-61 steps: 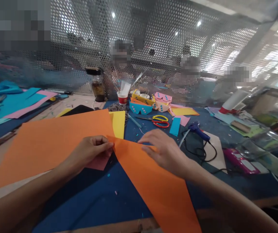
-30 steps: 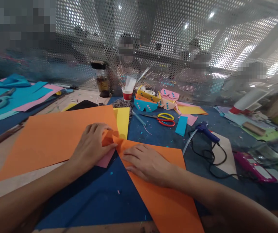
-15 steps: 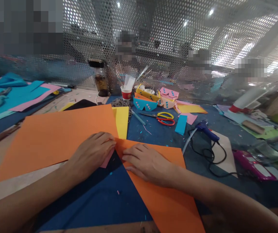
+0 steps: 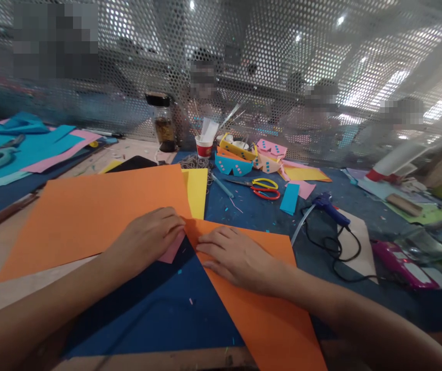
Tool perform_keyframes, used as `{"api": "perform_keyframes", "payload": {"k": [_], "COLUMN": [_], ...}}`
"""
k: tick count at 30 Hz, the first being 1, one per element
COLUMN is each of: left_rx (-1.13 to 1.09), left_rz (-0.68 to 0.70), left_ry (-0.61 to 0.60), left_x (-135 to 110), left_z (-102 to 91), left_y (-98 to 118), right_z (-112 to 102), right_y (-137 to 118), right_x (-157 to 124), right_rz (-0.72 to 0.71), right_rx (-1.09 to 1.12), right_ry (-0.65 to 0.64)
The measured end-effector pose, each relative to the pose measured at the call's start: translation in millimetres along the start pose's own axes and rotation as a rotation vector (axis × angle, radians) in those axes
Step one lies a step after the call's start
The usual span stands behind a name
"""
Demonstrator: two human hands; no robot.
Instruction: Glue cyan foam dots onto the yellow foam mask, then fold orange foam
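Orange paper (image 4: 271, 314) waited, plain, under the right hand (image 4: 238, 257), fingers slightly apart; I couldn't tell if the left hand (image 4: 146, 237) pinched. Past the fingers, paper glasses (image 4: 233, 166) looked done.

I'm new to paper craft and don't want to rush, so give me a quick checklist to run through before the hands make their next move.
1. Right hand resting on the right orange sheet: ok.
2. Left hand at the spot where that sheet meets the left orange sheet: ok.
3. Left fingers gripping paper: cannot tell, the hand hides it.
4. Right orange sheet wholly in view: not ok, its near end leaves the picture.
5. Scissors apart from both orange sheets: ok.
6. Glue stick not touching the right orange sheet: cannot tell.
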State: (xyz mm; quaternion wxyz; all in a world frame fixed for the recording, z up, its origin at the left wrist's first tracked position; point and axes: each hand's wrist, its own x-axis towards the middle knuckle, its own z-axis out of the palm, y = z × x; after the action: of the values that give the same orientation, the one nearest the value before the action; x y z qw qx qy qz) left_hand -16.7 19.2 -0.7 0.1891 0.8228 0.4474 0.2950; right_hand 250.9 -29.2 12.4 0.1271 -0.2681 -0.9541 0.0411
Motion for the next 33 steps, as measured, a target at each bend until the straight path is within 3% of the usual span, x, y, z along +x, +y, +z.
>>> {"api": "perform_keyframes", "payload": {"k": [3, 15, 33], "left_rx": [0.195, 0.259, 0.288], "left_rz": [0.031, 0.102, 0.119], "left_ry": [-0.047, -0.061, -0.075], "left_x": [6, 13, 14], "left_z": [-1.2, 2.8, -1.5], "left_y": [2, -17, -15], "right_z": [-2, -6, -4], "right_y": [0, 6, 3], "right_x": [5, 51, 33], "right_rz": [-0.009, 0.128, 0.076], "right_rx": [-0.01, -0.088, -0.096], "right_ry": [-0.007, -0.122, -0.033]}}
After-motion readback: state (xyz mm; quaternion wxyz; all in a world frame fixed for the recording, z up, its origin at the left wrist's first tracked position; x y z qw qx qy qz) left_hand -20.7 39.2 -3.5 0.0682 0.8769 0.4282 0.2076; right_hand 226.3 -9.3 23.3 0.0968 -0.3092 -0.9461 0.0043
